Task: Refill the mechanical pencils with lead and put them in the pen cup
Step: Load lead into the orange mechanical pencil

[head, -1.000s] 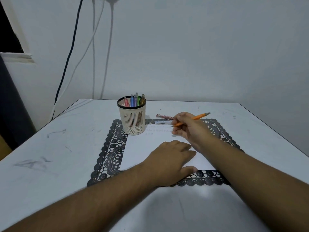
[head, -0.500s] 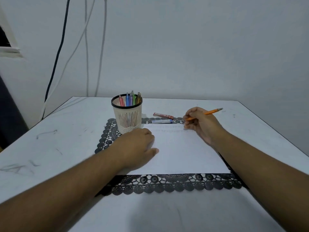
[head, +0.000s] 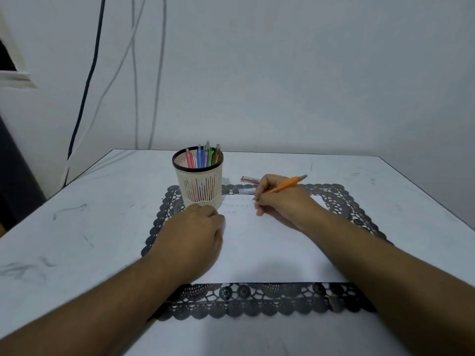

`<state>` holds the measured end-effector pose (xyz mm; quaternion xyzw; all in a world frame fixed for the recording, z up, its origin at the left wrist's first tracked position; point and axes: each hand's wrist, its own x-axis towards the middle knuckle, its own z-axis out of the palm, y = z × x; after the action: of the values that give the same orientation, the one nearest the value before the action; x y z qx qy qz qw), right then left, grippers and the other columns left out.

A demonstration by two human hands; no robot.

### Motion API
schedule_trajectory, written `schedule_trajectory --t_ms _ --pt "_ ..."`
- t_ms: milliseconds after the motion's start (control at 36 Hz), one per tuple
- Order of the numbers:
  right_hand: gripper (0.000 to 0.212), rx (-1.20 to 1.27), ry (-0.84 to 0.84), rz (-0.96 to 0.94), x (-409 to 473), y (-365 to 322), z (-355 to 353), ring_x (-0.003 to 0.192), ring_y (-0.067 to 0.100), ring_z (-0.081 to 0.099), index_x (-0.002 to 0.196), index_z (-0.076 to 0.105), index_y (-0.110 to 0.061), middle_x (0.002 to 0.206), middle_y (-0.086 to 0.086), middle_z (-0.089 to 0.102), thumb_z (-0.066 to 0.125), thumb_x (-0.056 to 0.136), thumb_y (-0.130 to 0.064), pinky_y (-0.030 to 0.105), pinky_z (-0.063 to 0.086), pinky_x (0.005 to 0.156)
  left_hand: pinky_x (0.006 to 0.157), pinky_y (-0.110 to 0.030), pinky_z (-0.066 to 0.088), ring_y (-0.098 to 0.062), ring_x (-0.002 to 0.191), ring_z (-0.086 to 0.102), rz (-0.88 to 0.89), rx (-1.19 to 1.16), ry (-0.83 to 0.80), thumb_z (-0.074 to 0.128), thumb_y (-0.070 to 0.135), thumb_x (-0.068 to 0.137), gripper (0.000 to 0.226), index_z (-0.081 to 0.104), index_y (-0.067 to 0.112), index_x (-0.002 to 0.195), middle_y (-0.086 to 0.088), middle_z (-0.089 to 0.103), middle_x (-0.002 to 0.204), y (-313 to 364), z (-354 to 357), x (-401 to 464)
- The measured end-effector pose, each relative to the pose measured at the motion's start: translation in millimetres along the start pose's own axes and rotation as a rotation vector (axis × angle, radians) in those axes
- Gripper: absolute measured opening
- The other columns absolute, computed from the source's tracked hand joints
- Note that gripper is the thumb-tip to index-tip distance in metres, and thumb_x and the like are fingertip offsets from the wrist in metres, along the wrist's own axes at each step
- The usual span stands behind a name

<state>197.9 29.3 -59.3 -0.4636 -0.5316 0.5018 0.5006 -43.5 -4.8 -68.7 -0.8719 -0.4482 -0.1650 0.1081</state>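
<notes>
My right hand (head: 279, 201) grips an orange mechanical pencil (head: 288, 184) in a writing hold, its tip down on the white paper (head: 259, 242) near faint rows of marks. My left hand (head: 191, 235) rests on the left part of the paper with fingers curled under, just in front of the cream pen cup (head: 199, 179). The cup has a black rim and holds several coloured pencils. Behind my right hand lie a red lead tube (head: 249, 179) and a blue-white lead tube (head: 246, 191), both partly hidden.
The paper lies on a black lace placemat (head: 257, 303) on a white table (head: 77, 227). The wall stands right behind the table, with cables (head: 84, 98) hanging at the left. The table's right edge runs diagonally at far right.
My right hand has moved left with the orange pencil and lowered its tip onto the paper. My left hand shifted slightly toward the pen cup.
</notes>
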Motion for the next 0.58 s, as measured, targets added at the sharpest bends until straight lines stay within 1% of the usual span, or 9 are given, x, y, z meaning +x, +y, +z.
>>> schedule_trajectory --t_ms 83,139,222,278,333,417,500,556,583 --pt "0.023 0.007 0.141 -0.071 0.0 -21.6 -23.6 0.059 0.028 0.062 0.077 0.060 -0.005 0.070 0.019 0.061 0.053 0.086 0.015 0.032 0.054 0.060 0.074 -0.031 0.048 -0.011 0.090 0.049 0.025 -0.021 -0.028 0.035 0.037 0.102 0.029 0.063 0.030 0.103 0.015 0.063 0.106 0.6 -0.6 -0.8" --pt "0.024 0.034 0.252 -0.118 -2.3 -39.2 -49.2 0.062 0.025 0.064 0.077 0.058 -0.005 0.068 0.015 0.062 0.051 0.090 0.014 0.029 0.056 0.059 0.079 -0.031 0.049 -0.010 0.094 0.050 0.032 -0.036 -0.052 0.035 0.040 0.102 0.030 0.063 0.032 0.109 0.014 0.063 0.111 1.2 -2.7 -0.4" --pt "0.026 0.125 0.377 -0.164 -10.0 -53.0 -90.0 0.064 0.021 0.062 0.076 0.056 -0.004 0.069 0.012 0.057 0.049 0.092 0.015 0.027 0.058 0.060 0.082 -0.031 0.050 -0.010 0.098 0.051 0.036 -0.030 -0.064 0.034 0.042 0.103 0.032 0.062 0.032 0.114 0.014 0.062 0.116 1.2 -3.3 -1.0" --pt "0.026 0.094 0.422 -0.152 -16.7 -49.7 -107.8 0.065 0.021 0.062 0.076 0.055 -0.003 0.069 0.013 0.057 0.049 0.093 0.015 0.026 0.058 0.059 0.081 -0.030 0.050 -0.010 0.099 0.051 0.032 -0.020 -0.062 0.034 0.043 0.103 0.032 0.062 0.033 0.114 0.015 0.062 0.116 0.7 -3.4 -2.2" --pt "0.026 0.006 0.405 -0.108 -25.6 -38.1 -118.5 0.065 0.025 0.062 0.076 0.056 -0.002 0.071 0.016 0.059 0.050 0.093 0.017 0.028 0.058 0.059 0.077 -0.028 0.045 -0.008 0.098 0.049 0.033 -0.018 -0.065 0.034 0.044 0.102 0.030 0.061 0.033 0.110 0.016 0.061 0.115 3.1 -4.7 -1.8" --pt "0.022 -0.128 0.321 -0.039 -38.3 -21.5 -118.9 0.065 0.031 0.066 0.079 0.060 0.000 0.074 0.019 0.065 0.055 0.091 0.018 0.034 0.059 0.062 0.075 -0.027 0.042 -0.007 0.099 0.049 0.037 -0.019 -0.072 0.034 0.045 0.102 0.029 0.060 0.034 0.110 0.017 0.060 0.116 5.3 -7.0 0.6" --pt "0.019 -0.144 0.259 0.004 -46.6 -14.9 -110.0 0.068 0.034 0.067 0.082 0.060 0.000 0.077 0.022 0.066 0.058 0.090 0.017 0.037 0.060 0.067 0.080 -0.029 0.047 -0.007 0.102 0.050 0.060 -0.035 -0.097 0.030 0.049 0.100 0.035 0.060 0.036 0.111 0.019 0.060 0.116 4.0 -5.0 2.3" --pt "0.017 -0.179 0.239 0.027 -47.1 -12.7 -104.5 0.070 0.034 0.067 0.084 0.060 -0.001 0.079 0.025 0.064 0.058 0.091 0.015 0.034 0.058 0.068 0.085 -0.031 0.048 -0.006 0.104 0.049 0.067 -0.040 -0.128 0.026 0.053 0.099 0.039 0.058 0.037 0.112 0.021 0.058 0.118 4.5 -4.6 2.3" --pt "0.017 -0.192 0.242 0.033 -46.8 -13.3 -101.2 0.070 0.034 0.066 0.084 0.060 -0.001 0.079 0.025 0.064 0.058 0.091 0.014 0.033 0.058 0.067 0.086 -0.030 0.048 -0.006 0.105 0.049 0.066 -0.045 -0.135 0.027 0.054 0.099 0.038 0.059 0.038 0.113 0.022 0.057 0.119 4.9 -5.4 2.2"
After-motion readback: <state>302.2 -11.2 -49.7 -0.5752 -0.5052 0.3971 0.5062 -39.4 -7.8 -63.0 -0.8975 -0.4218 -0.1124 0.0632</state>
